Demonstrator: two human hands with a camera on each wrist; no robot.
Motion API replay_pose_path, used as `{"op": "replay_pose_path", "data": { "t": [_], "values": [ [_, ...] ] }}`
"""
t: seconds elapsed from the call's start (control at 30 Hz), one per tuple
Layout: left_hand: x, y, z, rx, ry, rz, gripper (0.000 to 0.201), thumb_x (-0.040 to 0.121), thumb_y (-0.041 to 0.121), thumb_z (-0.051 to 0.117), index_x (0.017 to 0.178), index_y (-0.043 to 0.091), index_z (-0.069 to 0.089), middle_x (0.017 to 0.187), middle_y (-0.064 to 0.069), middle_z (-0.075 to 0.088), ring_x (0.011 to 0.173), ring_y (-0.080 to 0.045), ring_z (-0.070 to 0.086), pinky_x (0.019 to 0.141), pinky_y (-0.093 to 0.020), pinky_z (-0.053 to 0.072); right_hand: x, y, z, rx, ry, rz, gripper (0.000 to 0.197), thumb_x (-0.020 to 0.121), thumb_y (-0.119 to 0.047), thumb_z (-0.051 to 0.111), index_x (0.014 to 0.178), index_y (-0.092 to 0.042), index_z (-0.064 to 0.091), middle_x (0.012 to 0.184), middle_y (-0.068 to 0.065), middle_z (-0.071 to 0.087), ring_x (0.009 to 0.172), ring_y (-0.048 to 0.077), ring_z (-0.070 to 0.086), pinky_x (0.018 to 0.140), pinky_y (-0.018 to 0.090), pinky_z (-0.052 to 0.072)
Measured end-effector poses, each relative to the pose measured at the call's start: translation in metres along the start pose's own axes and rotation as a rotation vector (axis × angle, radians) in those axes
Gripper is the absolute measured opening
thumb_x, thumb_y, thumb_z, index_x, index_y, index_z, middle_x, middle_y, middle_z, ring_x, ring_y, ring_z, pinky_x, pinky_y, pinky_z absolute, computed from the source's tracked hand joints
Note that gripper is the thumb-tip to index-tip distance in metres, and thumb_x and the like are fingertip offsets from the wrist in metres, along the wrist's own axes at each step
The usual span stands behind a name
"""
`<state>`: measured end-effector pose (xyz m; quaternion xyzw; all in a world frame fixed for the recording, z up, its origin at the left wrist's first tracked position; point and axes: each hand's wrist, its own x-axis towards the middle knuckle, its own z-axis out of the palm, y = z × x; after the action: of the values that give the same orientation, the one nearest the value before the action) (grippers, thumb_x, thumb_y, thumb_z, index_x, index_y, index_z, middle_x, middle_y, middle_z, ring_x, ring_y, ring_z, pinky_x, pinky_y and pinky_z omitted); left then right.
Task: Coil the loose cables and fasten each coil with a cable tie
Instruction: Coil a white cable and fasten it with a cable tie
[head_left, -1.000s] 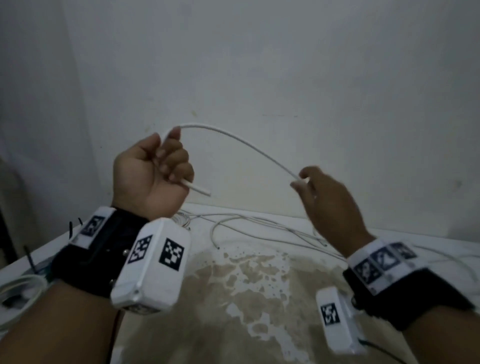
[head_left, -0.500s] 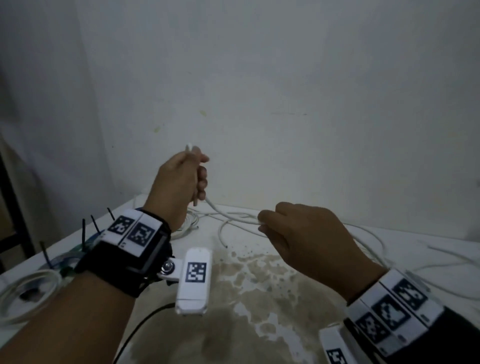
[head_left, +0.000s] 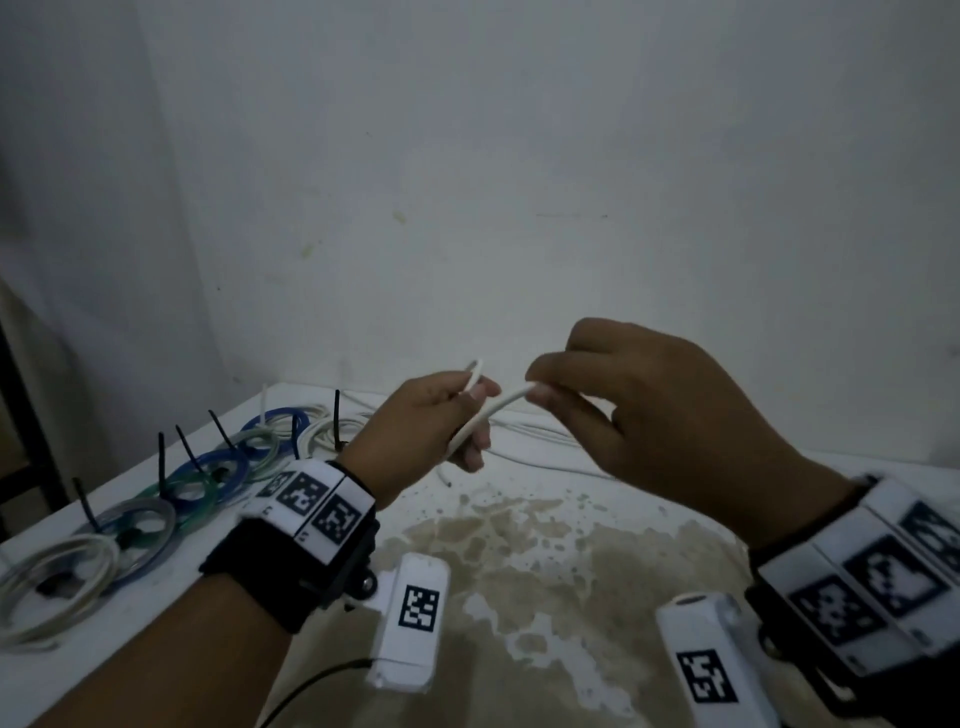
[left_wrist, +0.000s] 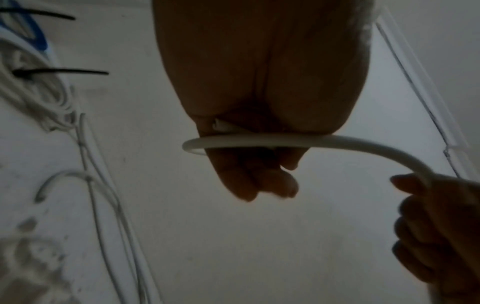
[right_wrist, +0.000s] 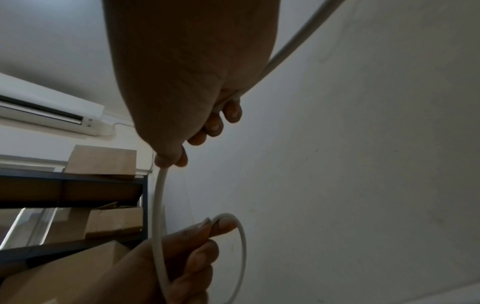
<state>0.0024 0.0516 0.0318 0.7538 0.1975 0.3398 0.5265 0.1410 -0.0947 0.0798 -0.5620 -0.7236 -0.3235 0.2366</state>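
Observation:
A white cable runs between my two hands above the table. My left hand grips a small first loop of it, the loop's top sticking up past the fingers. My right hand pinches the cable just right of that loop. In the left wrist view the cable crosses under the left hand's fingers and curves to the right hand. In the right wrist view the cable drops from the right thumb into the loop held by the left hand.
Several finished coils, blue, green and white, lie along the table's left side, with black cable ties sticking up. Loose white cables lie at the back of the stained white table. A wall stands close behind.
My hands have come together in front of me. The left hand has dropped and now holds a small loop; the right hand has risen and pinches the cable close beside it.

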Motion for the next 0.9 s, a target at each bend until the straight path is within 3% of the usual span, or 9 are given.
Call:
{"op": "replay_pose_path", "data": {
  "t": [0.1, 0.2, 0.3, 0.37, 0.53, 0.6, 0.67, 0.8, 0.9],
  "values": [
    [-0.008, -0.002, 0.011, -0.175, -0.083, -0.076, 0.030, 0.101, 0.016, 0.036, 0.099, 0.005, 0.064, 0.049, -0.003, 0.044, 0.038, -0.015, 0.034, 0.041, -0.020, 0.029, -0.002, 0.015, 0.007, 0.073, 0.108, 0.105, 0.028, 0.092, -0.039, 0.050, 0.091, -0.018, 0.068, 0.072, -0.005, 0.056, 0.060, 0.011, 0.050, 0.052, 0.024, 0.040],
    [-0.015, 0.000, 0.023, -0.374, -0.147, -0.152, 0.039, 0.100, 0.026, 0.035, 0.096, 0.000, 0.064, 0.045, 0.000, 0.035, 0.035, -0.011, 0.024, 0.040, -0.019, 0.018, -0.009, 0.030, 0.020, 0.147, 0.104, 0.257, 0.034, 0.091, -0.046, 0.047, 0.090, -0.022, 0.070, 0.072, -0.007, 0.055, 0.066, 0.007, 0.049, 0.060, 0.021, 0.038],
    [-0.019, 0.006, 0.032, -0.553, -0.236, -0.218, 0.048, 0.092, 0.042, 0.037, 0.085, 0.005, 0.066, 0.046, 0.002, 0.030, 0.034, -0.009, 0.022, 0.039, -0.021, 0.017, -0.018, 0.038, 0.030, 0.226, 0.093, 0.374, 0.024, 0.092, -0.038, 0.055, 0.095, -0.022, 0.073, 0.073, -0.008, 0.058, 0.071, 0.007, 0.053, 0.065, 0.010, 0.034],
    [-0.021, 0.010, 0.034, -0.618, -0.262, -0.240, 0.042, 0.086, 0.043, 0.042, 0.081, 0.008, 0.064, 0.046, 0.004, 0.029, 0.033, -0.008, 0.025, 0.037, -0.019, 0.020, -0.023, 0.037, 0.034, 0.285, 0.103, 0.447, 0.023, 0.093, -0.032, 0.056, 0.106, -0.021, 0.072, 0.073, -0.012, 0.058, 0.072, 0.005, 0.053, 0.067, 0.006, 0.034],
    [-0.021, 0.019, 0.035, -0.737, -0.298, -0.283, 0.034, 0.086, 0.039, 0.043, 0.078, 0.010, 0.058, 0.042, 0.008, 0.026, 0.029, -0.004, 0.021, 0.034, -0.016, 0.014, -0.029, 0.029, 0.041, 0.383, 0.105, 0.522, 0.028, 0.096, -0.028, 0.051, 0.117, -0.020, 0.067, 0.083, -0.007, 0.065, 0.078, 0.005, 0.057, 0.072, 0.007, 0.039],
    [-0.020, 0.023, 0.032, -0.811, -0.287, -0.269, 0.035, 0.087, 0.037, 0.042, 0.073, 0.011, 0.059, 0.040, 0.009, 0.025, 0.028, -0.003, 0.021, 0.034, -0.014, 0.012, -0.033, 0.025, 0.045, 0.431, 0.108, 0.546, 0.028, 0.098, -0.025, 0.047, 0.119, -0.020, 0.063, 0.079, -0.019, 0.058, 0.073, -0.004, 0.055, 0.068, 0.002, 0.036],
    [-0.017, 0.029, 0.025, -0.868, -0.234, -0.209, 0.035, 0.087, 0.036, 0.042, 0.069, 0.011, 0.059, 0.039, 0.009, 0.026, 0.027, -0.002, 0.021, 0.034, -0.014, 0.011, -0.039, 0.022, 0.049, 0.439, 0.122, 0.560, 0.025, 0.099, -0.024, 0.043, 0.116, -0.020, 0.061, 0.072, -0.019, 0.053, 0.067, -0.006, 0.053, 0.061, 0.005, 0.036],
    [-0.011, 0.047, 0.003, -0.858, -0.076, -0.082, 0.029, 0.085, 0.034, 0.043, 0.071, 0.011, 0.054, 0.038, 0.007, 0.025, 0.026, -0.002, 0.021, 0.033, -0.016, 0.010, -0.050, 0.012, 0.060, 0.256, 0.110, 0.548, 0.021, 0.100, -0.029, 0.036, 0.109, -0.019, 0.053, 0.072, -0.005, 0.055, 0.061, 0.012, 0.052, 0.056, 0.029, 0.039],
    [-0.006, 0.057, -0.016, -0.857, 0.031, -0.012, 0.026, 0.083, 0.034, 0.043, 0.070, 0.014, 0.052, 0.038, 0.007, 0.025, 0.026, -0.005, 0.021, 0.033, -0.016, 0.010, -0.051, 0.002, 0.060, 0.043, 0.113, 0.451, 0.010, 0.098, -0.020, 0.046, 0.108, -0.019, 0.049, 0.070, -0.003, 0.055, 0.051, 0.017, 0.052, 0.043, 0.028, 0.040]
  ]
}}
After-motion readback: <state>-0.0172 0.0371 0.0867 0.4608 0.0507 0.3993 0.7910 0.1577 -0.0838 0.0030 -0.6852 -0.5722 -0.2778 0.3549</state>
